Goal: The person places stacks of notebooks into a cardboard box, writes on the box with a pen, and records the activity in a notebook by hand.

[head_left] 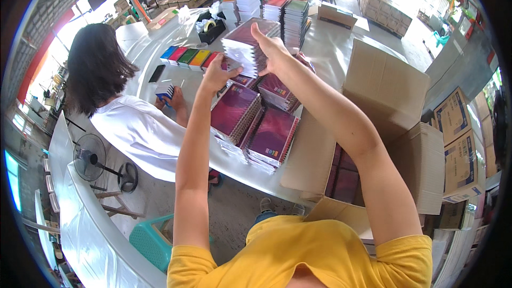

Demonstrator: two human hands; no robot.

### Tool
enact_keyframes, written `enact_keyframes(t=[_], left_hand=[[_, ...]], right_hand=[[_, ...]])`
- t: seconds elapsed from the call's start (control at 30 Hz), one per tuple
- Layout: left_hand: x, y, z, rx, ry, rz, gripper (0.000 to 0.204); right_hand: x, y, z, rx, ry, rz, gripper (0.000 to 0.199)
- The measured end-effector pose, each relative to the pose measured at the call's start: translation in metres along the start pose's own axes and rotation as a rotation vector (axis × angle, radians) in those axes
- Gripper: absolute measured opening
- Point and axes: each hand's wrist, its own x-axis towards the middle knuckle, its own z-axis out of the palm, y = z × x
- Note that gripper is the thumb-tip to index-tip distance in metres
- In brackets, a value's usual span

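My left hand and my right hand are closed round a thick stack of spiral notebooks, one at each side. The white page edges face me, and the top cover is dark reddish. Just below, more maroon spiral notebooks stand in piles on the table: a left pile, a front pile and one behind it. Whether the held stack touches the piles under it, I cannot tell. Beneath my right forearm, an open cardboard box has maroon notebooks inside.
Left of me, a person in white holds a small blue-and-white stack. Coloured notebooks, a black tape holder and tall notebook stacks stand farther back. A fan and a teal stool are at lower left.
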Motion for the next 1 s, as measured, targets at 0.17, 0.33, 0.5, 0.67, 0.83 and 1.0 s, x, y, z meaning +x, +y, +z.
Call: enact_keyframes(t=[0.17,0.33,0.5,0.67,0.83,1.0], left_hand=[[-0.037,0.087,0.025,0.053,0.199,0.198,0.066],[-0.053,0.132,0.064,-1.239,0.107,-0.335,0.061],[-0.084,0.169,0.120,-1.149,-0.079,-0.185,0.072],[-0.104,0.200,0.165,-1.139,-0.186,-0.007,0.100],[-0.119,0.204,0.194,-1.010,-0.106,0.018,0.108],[-0.143,0.201,0.153,-1.078,-0.006,-0.229,0.092]], right_hand=[[-0.019,0.019,-0.060,0.471,-0.388,-0.018,0.071],[-0.034,0.054,-0.135,0.677,-0.746,-0.096,0.063],[-0.089,0.048,-0.185,0.205,-0.497,-0.568,0.072],[-0.156,0.030,-0.227,0.119,-0.462,-0.512,0.079],[-0.188,0.033,-0.270,-0.361,-0.248,-0.613,0.087],[-0.215,0.044,-0.275,-1.497,0.157,-0.158,0.097]])
